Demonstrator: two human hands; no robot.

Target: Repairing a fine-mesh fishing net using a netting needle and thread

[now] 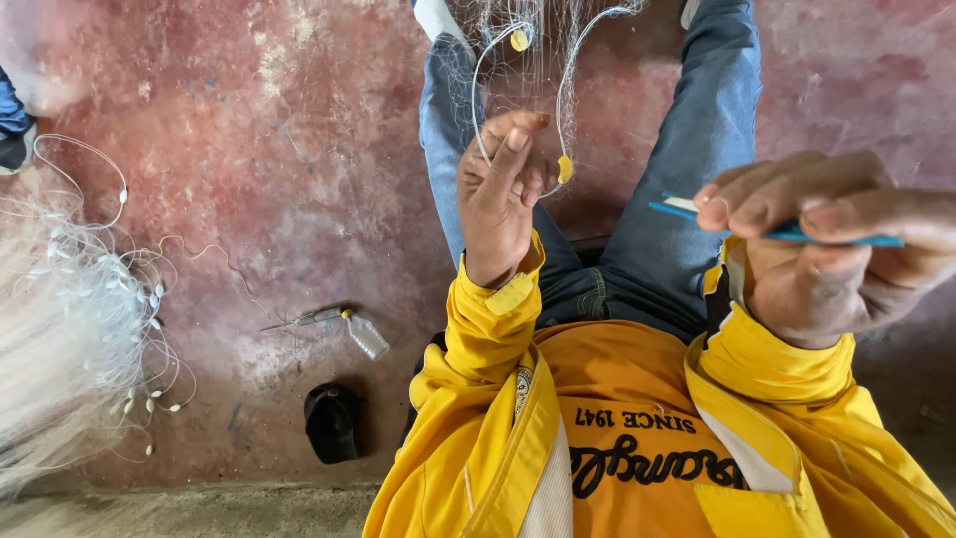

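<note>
I sit on a reddish floor in blue jeans and a yellow jacket. My left hand [498,189] is raised between my knees, fingers pinched on the white cord of a fine fishing net [528,60] with small yellow floats [565,169]. The net stretches away toward my feet. My right hand [807,239] is at the right, closed on a thin blue netting needle [777,231] that points left. The two hands are apart, with my right thigh between them.
A heap of white net with small white floats [70,329] lies at the left. A small clear bottle [364,334] and a dark object [332,422] lie on the floor beside my left hip. Another person's shoe [14,139] shows at the far left edge.
</note>
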